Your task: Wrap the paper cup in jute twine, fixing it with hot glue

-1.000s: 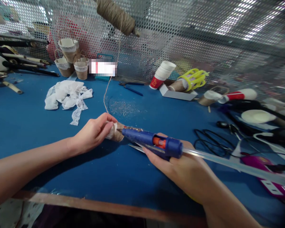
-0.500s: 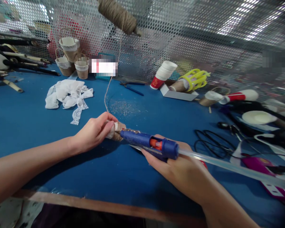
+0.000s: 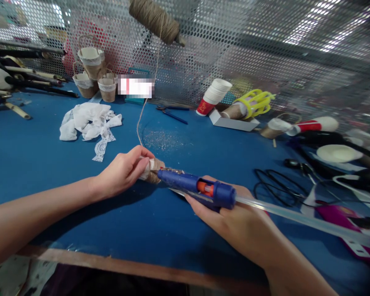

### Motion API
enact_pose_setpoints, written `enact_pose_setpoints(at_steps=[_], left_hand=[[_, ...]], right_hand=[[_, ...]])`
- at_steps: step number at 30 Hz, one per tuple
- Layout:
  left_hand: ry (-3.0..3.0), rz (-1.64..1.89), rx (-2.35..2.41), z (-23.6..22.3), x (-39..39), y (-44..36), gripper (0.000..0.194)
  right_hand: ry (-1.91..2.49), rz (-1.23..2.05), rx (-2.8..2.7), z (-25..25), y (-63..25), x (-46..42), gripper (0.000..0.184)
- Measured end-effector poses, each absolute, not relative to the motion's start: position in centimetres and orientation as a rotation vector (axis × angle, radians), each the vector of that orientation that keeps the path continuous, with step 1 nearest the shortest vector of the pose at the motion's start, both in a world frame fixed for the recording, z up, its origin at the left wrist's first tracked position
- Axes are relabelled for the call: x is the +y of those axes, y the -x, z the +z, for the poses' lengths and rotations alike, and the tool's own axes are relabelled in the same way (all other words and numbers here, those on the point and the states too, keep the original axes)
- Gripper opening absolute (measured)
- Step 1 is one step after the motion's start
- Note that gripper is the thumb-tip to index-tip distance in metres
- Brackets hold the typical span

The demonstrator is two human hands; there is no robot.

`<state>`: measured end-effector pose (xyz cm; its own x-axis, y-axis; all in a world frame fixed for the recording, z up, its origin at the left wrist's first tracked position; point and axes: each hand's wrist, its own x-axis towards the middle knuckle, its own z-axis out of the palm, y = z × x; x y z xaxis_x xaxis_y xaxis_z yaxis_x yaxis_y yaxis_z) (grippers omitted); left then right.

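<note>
My left hand [image 3: 123, 170] is closed around a small cup wrapped in brown twine with a white band [image 3: 154, 172], tilted on its side above the table. My right hand [image 3: 234, 222] grips a blue glue gun [image 3: 185, 183], whose nozzle is at the cup's wrapped side. A long clear glue stick [image 3: 283, 211] sticks out of the gun's back end. A strand of twine [image 3: 139, 127] runs from a spool [image 3: 156, 21] hung above down to my left hand. The fingers of my right hand are partly hidden under the gun.
Crumpled white lace [image 3: 88, 119] lies on the blue table [image 3: 111, 230] at left. Behind it stand several twine-covered cups [image 3: 107, 90] with handles. Pliers [image 3: 175, 113], stacked paper cups [image 3: 214, 96] and a shallow white box [image 3: 234, 123] sit at the back. Black cables [image 3: 274, 187] and a purple power strip [image 3: 336, 216] lie right.
The glue gun and my right hand have shifted very slightly right in view, along with the whole scene. Both hands keep their hold, and the nozzle stays at the cup.
</note>
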<state>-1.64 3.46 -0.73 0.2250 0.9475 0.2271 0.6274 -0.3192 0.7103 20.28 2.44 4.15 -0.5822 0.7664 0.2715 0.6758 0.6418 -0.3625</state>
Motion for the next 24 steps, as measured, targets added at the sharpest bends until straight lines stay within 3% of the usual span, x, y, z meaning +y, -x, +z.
enact_pose_setpoints(at_steps=[9, 15, 24], left_hand=[[-2.037, 0.89, 1.446, -0.7, 3.4, 1.7, 0.025], [-2.047, 0.896, 1.432, -0.8, 3.4, 1.6, 0.023], [-2.04, 0.891, 1.446, -0.7, 3.4, 1.6, 0.025]], right_hand=[[1.18, 0.253, -2.451, 3.3, -20.9, 2.7, 0.008], [1.146, 0.255, -2.508, 3.7, -20.7, 2.7, 0.017], [1.217, 0.344, -2.513, 3.2, -21.0, 2.5, 0.012]])
